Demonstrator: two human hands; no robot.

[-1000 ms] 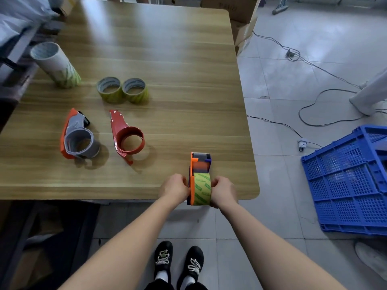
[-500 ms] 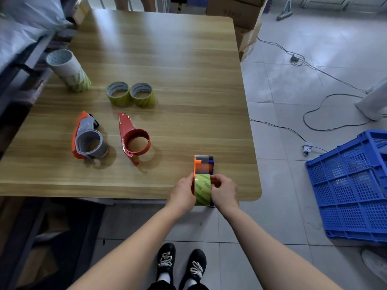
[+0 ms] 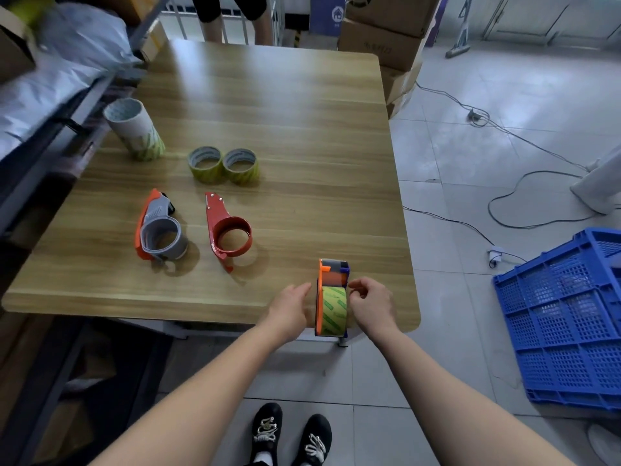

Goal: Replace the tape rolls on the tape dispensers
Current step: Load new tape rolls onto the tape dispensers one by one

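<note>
Loaded dispenser (image 3: 332, 275) upright on worktop (image 3: 302, 112) near edge, base seems overhanging. Left hand (image 3: 290, 307) fingers straight, right hand (image 3: 371, 306) fingers loosely curled; both beside it, grasping nothing. Bump risks drop to floor (image 3: 470, 183). Beyond it, leftward: red dispenser (image 3: 230, 232), grey dispenser (image 3: 161, 230), spare rolls (image 3: 205, 163).

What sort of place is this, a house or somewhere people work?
Likely a packing or warehouse workspace: stacked cardboard boxes behind the table, a blue plastic crate on the tiled floor, and tape dispensers with spare tape rolls laid out.
</note>
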